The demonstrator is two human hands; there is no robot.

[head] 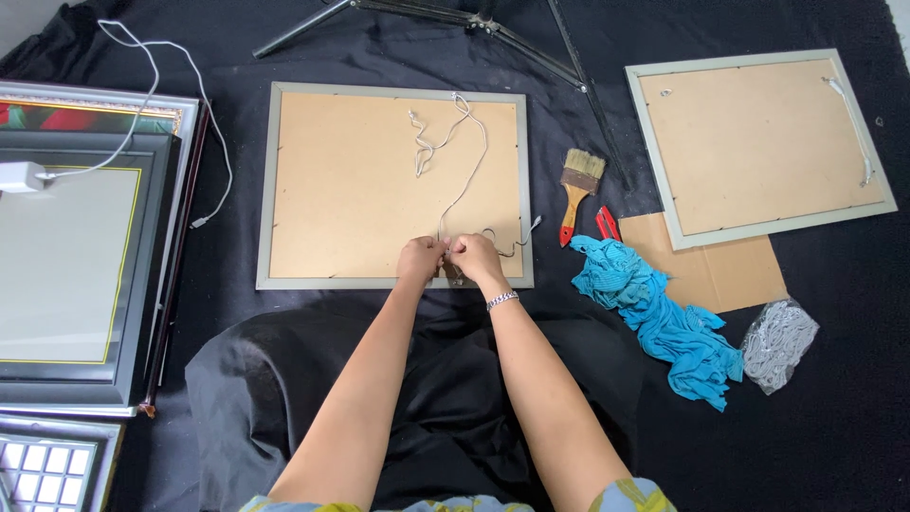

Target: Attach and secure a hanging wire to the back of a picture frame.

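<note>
- We are bringing our left hand point(420, 257) and right hand point(474, 256) together, nearly touching, at the near edge of a picture frame point(284, 190) that is lying face down on a black cloth point(834, 398).
- Both hands are pinching a thin white cord point(469, 171) with the fingertips pressed together; we cannot tell exactly how the cord is sitting between the fingers.
- The cord is running away from the hands across the frame's tan backing board to the far edge, with a loose tangle beyond the left hand.
- A silver bracelet point(502, 300) is circling our right wrist.
- Just to the right of the right hand, a paintbrush point(578, 190) with a red and yellow handle is lying beside the frame, and a small red tool point(607, 224) is lying next to it.
- Further right, a crumpled turquoise rag point(664, 313) is resting on the cloth, partly over a flat brown cardboard sheet point(730, 275).
- Beyond the rag, a clear plastic bag point(779, 343) of grey-white cord is lying, small and bulging, with no label we can make out.
- Far right of the hands, a second frame point(758, 142) is lying face down.
- Left of the left hand, stacked frames point(76, 275) in black and silver are waiting, with a white cable point(180, 66) trailing over them.
</note>
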